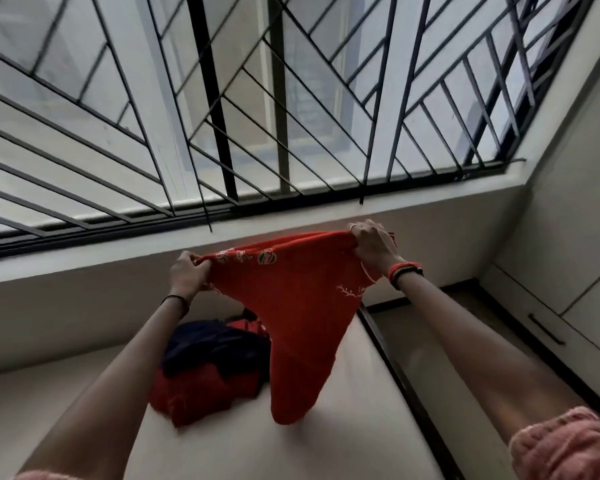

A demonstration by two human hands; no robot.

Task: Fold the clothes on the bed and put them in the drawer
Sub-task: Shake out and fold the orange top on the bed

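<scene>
A red shirt [298, 320] with white printed logos hangs in the air above the bed [357, 403]. My left hand [189, 273] pinches its upper left edge, and my right hand [371, 244] grips its upper right edge a little higher. The cloth stretches between them and tapers down to a point. Under it on the pale sheet lies a heap of clothes [208, 365], dark navy on top and red below. A drawer front with a dark handle [546, 329] shows in the cabinet at the right, closed.
A large window with a dark metal grille [243, 109] fills the wall behind the bed. The bed's dark frame edge [392, 362] runs down the right side, with a narrow floor strip [430, 327] between it and the white cabinets [575, 237].
</scene>
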